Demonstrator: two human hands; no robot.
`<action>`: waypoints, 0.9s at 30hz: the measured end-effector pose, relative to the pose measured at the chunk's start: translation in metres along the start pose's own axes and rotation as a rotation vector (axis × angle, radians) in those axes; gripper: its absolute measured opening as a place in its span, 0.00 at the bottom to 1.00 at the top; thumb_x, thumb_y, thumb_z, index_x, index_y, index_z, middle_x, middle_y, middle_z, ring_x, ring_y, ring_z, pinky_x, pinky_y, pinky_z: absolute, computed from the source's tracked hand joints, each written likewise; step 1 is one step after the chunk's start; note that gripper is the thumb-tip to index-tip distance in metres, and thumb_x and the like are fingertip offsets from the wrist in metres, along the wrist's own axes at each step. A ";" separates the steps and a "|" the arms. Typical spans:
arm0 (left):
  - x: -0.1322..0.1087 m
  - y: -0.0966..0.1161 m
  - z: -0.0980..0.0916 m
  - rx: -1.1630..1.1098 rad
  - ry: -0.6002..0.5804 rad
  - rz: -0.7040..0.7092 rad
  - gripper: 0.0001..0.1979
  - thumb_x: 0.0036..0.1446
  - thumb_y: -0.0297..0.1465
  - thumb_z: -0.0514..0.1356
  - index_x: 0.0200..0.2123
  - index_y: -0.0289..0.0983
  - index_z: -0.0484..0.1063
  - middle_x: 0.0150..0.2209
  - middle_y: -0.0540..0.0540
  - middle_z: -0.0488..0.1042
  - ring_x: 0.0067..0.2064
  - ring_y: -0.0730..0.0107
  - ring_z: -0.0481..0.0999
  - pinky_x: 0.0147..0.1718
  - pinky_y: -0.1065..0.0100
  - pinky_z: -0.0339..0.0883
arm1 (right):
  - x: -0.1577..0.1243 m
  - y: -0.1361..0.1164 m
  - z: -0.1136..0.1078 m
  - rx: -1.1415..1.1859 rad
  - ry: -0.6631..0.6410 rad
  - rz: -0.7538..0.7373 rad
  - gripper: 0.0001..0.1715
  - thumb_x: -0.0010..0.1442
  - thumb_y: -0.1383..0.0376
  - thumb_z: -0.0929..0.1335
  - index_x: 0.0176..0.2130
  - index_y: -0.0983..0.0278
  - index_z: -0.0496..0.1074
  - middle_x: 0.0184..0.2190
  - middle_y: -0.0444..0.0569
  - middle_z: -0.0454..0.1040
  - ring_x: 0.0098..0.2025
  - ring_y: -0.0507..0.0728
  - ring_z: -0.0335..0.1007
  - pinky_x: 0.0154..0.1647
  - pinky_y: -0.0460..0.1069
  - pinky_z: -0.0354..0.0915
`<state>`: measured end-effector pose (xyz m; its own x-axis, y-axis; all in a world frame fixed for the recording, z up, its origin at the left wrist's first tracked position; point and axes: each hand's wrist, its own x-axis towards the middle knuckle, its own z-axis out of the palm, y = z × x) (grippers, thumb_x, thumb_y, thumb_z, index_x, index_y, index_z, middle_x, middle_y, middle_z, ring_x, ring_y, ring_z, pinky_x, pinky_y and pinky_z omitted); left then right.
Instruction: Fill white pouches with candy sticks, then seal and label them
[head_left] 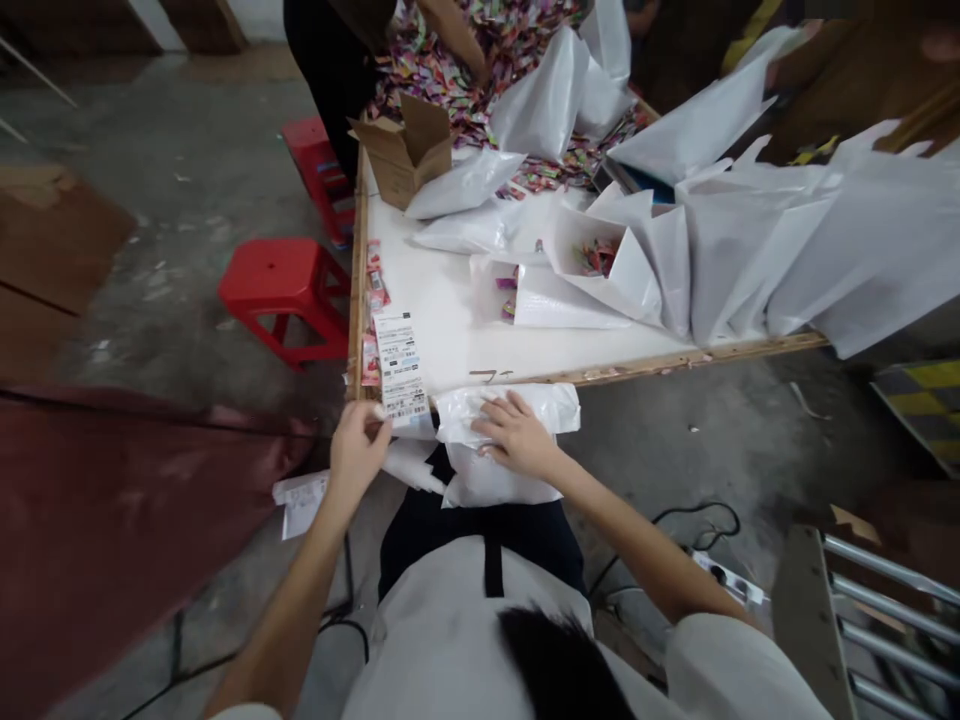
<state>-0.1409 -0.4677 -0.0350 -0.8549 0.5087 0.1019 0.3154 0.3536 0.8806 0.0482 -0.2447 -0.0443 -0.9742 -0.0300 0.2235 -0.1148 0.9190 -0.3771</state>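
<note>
In the head view, a co-worker [330,80] at eleven o'clock is cut off, and we cannot read the label strip [401,362]. An open bag [636,278] at two o'clock holds colourful packets [598,256]. Our left hand [358,447] pinches the strip, which runs toward one o'clock; our right hand [523,440] spreads its fingers atop a white parcel [493,477].

The label strip [401,360] left of centre is printed too small to read, the inside of the central white bag [499,483] is hidden, and the packet heap [435,75] runs off the top edge.
</note>
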 end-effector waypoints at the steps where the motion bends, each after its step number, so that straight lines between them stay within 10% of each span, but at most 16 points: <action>1: -0.014 -0.013 -0.002 -0.002 0.087 -0.128 0.13 0.45 0.38 0.69 0.33 0.41 0.72 0.38 0.44 0.75 0.43 0.54 0.77 0.50 0.55 0.71 | -0.001 0.001 0.003 0.013 0.025 0.020 0.17 0.63 0.61 0.73 0.52 0.60 0.79 0.59 0.58 0.74 0.63 0.67 0.66 0.70 0.71 0.53; 4: -0.040 -0.041 0.015 -0.208 0.120 -0.405 0.23 0.39 0.42 0.74 0.36 0.38 0.73 0.39 0.41 0.78 0.44 0.54 0.79 0.51 0.53 0.70 | 0.005 -0.003 0.000 0.088 0.115 0.050 0.12 0.65 0.65 0.69 0.47 0.60 0.80 0.52 0.57 0.76 0.57 0.64 0.70 0.67 0.69 0.58; 9: -0.036 -0.032 0.048 -0.560 0.138 -0.423 0.28 0.39 0.49 0.74 0.39 0.35 0.77 0.42 0.37 0.83 0.47 0.52 0.81 0.51 0.56 0.70 | 0.049 -0.031 -0.001 0.210 0.195 0.175 0.19 0.65 0.67 0.68 0.55 0.65 0.74 0.51 0.59 0.77 0.54 0.64 0.72 0.59 0.61 0.68; 20: -0.085 -0.017 -0.035 -0.540 -0.331 -0.352 0.21 0.41 0.44 0.75 0.38 0.39 0.83 0.40 0.40 0.85 0.47 0.44 0.82 0.53 0.49 0.73 | 0.123 -0.060 0.027 0.574 0.093 0.572 0.46 0.57 0.61 0.74 0.68 0.63 0.56 0.36 0.49 0.80 0.36 0.61 0.76 0.40 0.53 0.70; 23: -0.065 -0.017 -0.050 -0.573 -0.442 -0.346 0.30 0.33 0.42 0.79 0.43 0.40 0.82 0.46 0.38 0.84 0.51 0.43 0.81 0.54 0.50 0.73 | 0.115 -0.068 0.023 0.702 0.111 0.524 0.43 0.57 0.66 0.70 0.68 0.62 0.56 0.30 0.41 0.76 0.32 0.56 0.74 0.38 0.50 0.69; 27: -0.011 -0.011 -0.052 -0.718 -0.264 -0.393 0.37 0.31 0.56 0.76 0.41 0.38 0.80 0.44 0.35 0.83 0.50 0.41 0.81 0.45 0.52 0.77 | 0.098 -0.078 0.017 0.777 0.116 0.324 0.38 0.61 0.67 0.66 0.68 0.61 0.56 0.31 0.40 0.75 0.31 0.53 0.71 0.38 0.48 0.69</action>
<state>-0.1565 -0.5181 -0.0216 -0.6956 0.6508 -0.3044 -0.3965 0.0056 0.9180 -0.0413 -0.3264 -0.0081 -0.9608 0.2675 0.0724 0.0247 0.3430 -0.9390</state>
